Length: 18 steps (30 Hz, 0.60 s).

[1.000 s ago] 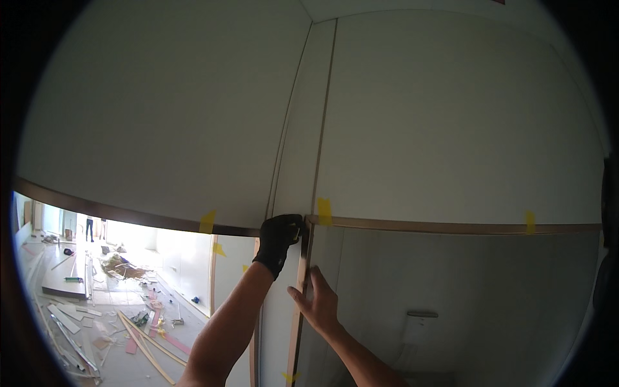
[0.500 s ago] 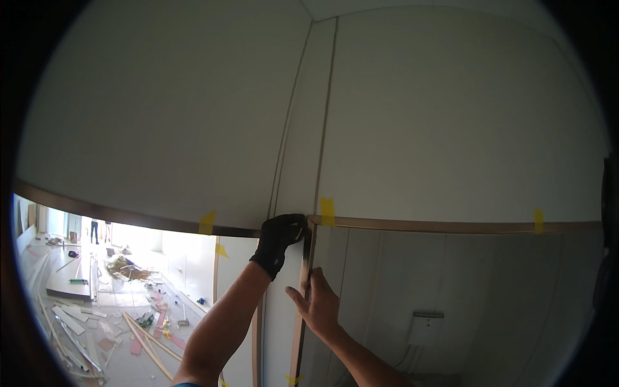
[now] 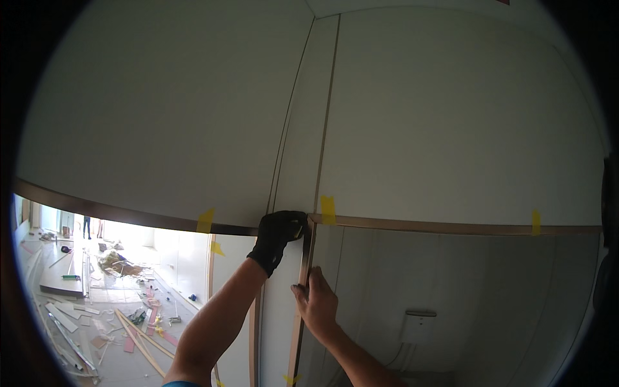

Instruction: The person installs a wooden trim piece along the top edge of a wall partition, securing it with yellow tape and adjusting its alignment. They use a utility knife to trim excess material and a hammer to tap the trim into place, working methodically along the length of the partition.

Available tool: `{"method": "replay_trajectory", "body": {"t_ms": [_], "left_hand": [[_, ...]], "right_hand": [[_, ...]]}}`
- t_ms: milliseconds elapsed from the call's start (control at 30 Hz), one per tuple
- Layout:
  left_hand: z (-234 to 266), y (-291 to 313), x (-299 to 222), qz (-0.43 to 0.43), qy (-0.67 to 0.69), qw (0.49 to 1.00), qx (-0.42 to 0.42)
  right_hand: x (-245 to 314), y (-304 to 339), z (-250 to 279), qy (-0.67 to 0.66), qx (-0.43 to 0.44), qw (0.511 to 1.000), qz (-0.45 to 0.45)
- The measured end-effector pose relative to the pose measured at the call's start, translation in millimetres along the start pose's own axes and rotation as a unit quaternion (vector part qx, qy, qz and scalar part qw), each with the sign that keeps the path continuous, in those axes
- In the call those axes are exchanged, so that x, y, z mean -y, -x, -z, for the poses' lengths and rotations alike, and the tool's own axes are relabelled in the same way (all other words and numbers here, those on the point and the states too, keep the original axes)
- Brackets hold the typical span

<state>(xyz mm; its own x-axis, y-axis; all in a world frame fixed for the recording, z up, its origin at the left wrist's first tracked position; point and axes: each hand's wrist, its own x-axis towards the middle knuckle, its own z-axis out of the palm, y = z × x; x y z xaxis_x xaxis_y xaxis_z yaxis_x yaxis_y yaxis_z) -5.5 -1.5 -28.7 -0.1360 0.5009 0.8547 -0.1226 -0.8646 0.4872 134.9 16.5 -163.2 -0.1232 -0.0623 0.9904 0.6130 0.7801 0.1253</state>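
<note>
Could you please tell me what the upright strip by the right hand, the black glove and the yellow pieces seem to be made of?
Upright strip: probably metal, brownish and satin, from its soft sheen; coated wood is possible.
Black glove: likely fabric, perhaps coated; it looks matte and close-fitting.
Yellow pieces: probably adhesive tape, because they look thin and flat.

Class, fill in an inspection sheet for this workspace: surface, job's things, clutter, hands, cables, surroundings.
Surface: white panels above a brown horizontal trim.
Job's things: brown vertical trim; yellow tape on the horizontal trim.
Clutter: wooden strips and pale offcuts scattered on the floor.
Hands: left hand, black-gloved, at the trim corner; right hand, bare, at the vertical trim; firmness of either grip unclear.
Cables: thin curved line below the pale wall box, possibly a cable.
Surroundings: bright room lower left with a distant person's legs; dim area lower right.
</note>
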Motion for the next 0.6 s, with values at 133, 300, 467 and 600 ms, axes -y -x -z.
{"method": "replay_trajectory", "body": {"t_ms": [133, 300, 467, 600], "left_hand": [[5.9, -2.2, 2.3, -0.002, 0.013, 1.0, 0.015], [25.3, -13.6, 8.9, 0.04, 0.021, 0.998, 0.045], [6.2, -8.5, -6.1, 0.002, -0.02, 0.999, 0.046], [12.7, -5.7, 4.0, 0.035, 0.025, 0.999, 0.008]], "right_hand": [[7.5, -6.2, 0.8, -0.01, -0.029, 1.0, -0.001], [12.3, -32.5, 3.9, 0.047, 0.01, 0.997, -0.055], [8.0, -50.7, 9.0, 0.088, 0.05, 0.992, -0.077], [-9.2, -45.6, 9.8, 0.038, 0.108, 0.993, -0.032]]}}
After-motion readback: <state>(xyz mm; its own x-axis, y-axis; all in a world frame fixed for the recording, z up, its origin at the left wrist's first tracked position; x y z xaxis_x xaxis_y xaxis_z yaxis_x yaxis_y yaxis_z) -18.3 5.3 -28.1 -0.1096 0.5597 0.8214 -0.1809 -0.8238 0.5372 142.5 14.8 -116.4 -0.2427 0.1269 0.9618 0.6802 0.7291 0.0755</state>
